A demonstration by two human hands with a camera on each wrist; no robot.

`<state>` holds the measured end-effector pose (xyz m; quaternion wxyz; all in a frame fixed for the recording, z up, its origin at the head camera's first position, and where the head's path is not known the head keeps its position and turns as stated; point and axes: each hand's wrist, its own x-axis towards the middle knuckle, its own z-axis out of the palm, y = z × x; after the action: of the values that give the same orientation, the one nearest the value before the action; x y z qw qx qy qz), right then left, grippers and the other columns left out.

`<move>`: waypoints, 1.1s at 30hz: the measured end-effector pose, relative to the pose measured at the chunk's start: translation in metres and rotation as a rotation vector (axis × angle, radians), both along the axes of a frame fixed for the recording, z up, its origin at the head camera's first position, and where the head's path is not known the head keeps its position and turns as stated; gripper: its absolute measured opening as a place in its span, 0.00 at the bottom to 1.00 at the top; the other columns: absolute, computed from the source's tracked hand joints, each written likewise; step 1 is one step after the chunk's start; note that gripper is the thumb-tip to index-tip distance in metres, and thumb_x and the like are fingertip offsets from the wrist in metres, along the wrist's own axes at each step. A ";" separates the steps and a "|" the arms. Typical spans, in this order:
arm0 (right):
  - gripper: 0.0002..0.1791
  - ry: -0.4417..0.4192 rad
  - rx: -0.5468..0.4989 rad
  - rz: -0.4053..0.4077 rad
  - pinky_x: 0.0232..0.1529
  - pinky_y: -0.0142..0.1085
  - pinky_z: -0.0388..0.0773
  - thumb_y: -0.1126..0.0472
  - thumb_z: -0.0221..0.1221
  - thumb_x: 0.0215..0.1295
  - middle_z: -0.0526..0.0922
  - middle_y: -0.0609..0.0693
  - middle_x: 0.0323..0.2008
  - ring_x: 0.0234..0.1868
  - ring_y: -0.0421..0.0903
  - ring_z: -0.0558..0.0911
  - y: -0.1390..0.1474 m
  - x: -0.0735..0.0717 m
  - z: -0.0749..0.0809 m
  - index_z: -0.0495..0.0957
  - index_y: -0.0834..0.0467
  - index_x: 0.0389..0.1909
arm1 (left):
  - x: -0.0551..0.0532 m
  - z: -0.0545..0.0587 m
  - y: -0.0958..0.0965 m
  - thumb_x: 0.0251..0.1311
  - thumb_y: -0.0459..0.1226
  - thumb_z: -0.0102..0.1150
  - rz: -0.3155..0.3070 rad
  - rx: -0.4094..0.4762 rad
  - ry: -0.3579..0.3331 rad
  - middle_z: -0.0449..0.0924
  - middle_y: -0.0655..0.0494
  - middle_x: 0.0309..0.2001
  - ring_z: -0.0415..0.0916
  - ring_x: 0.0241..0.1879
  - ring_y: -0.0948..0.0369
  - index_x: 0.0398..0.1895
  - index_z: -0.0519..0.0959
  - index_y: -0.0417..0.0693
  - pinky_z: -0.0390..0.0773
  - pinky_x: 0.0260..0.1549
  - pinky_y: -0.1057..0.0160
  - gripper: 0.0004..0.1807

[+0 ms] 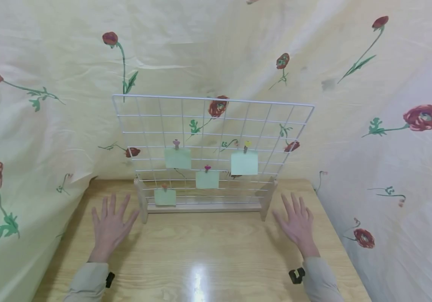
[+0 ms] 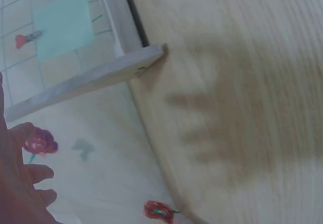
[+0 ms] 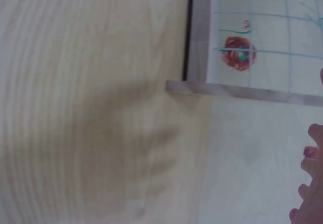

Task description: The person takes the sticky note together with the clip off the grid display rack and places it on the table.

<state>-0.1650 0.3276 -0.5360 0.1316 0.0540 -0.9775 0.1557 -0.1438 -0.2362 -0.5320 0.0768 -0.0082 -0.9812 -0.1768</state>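
Observation:
A white wire grid (image 1: 216,99) stands upright in a wooden base (image 1: 204,207) on the table. Small clips hold pale green paper notes to it: an upper left note (image 1: 178,158), a middle note (image 1: 207,180), an upper right note (image 1: 244,162) and a lower left note (image 1: 165,197). My left hand (image 1: 109,226) is spread beside the base's left end, holding nothing. Past the right end, my right hand (image 1: 297,222) is likewise spread with nothing in it. Both hands cast shadows on the tabletop, apart from the stand. In the left wrist view, a red clip (image 2: 22,40) pinches one note.
The wooden table (image 1: 200,247) reaches back to a cream cloth (image 1: 49,138) with red flowers, which hangs behind and on both sides. Dark wrist devices sit on the left wrist (image 1: 110,279) and right wrist (image 1: 297,275).

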 end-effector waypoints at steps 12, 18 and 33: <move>0.36 0.129 -0.114 0.093 0.61 0.70 0.47 0.46 0.51 0.69 0.49 0.63 0.73 0.72 0.65 0.45 -0.016 -0.010 0.032 0.55 0.56 0.73 | -0.006 0.022 0.019 0.68 0.59 0.44 -0.053 0.049 0.113 0.45 0.32 0.73 0.37 0.71 0.35 0.76 0.51 0.58 0.28 0.64 0.31 0.37; 0.35 0.187 -0.159 0.115 0.58 0.71 0.51 0.49 0.52 0.69 0.50 0.62 0.73 0.72 0.64 0.48 -0.026 -0.017 0.050 0.56 0.56 0.73 | -0.009 0.032 0.026 0.67 0.55 0.49 -0.071 0.071 0.158 0.47 0.32 0.72 0.39 0.71 0.36 0.76 0.53 0.56 0.29 0.65 0.33 0.38; 0.32 0.432 -0.337 0.213 0.63 0.65 0.53 0.54 0.53 0.68 0.57 0.61 0.71 0.69 0.63 0.57 -0.052 -0.040 0.103 0.60 0.56 0.71 | -0.017 0.060 0.055 0.67 0.58 0.47 -0.173 0.158 0.342 0.55 0.32 0.70 0.48 0.69 0.35 0.71 0.62 0.49 0.42 0.66 0.33 0.36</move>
<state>-0.2051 0.2755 -0.4331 0.3268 0.1655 -0.8761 0.3135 -0.1610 -0.1808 -0.4723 0.2274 -0.1163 -0.9325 -0.2552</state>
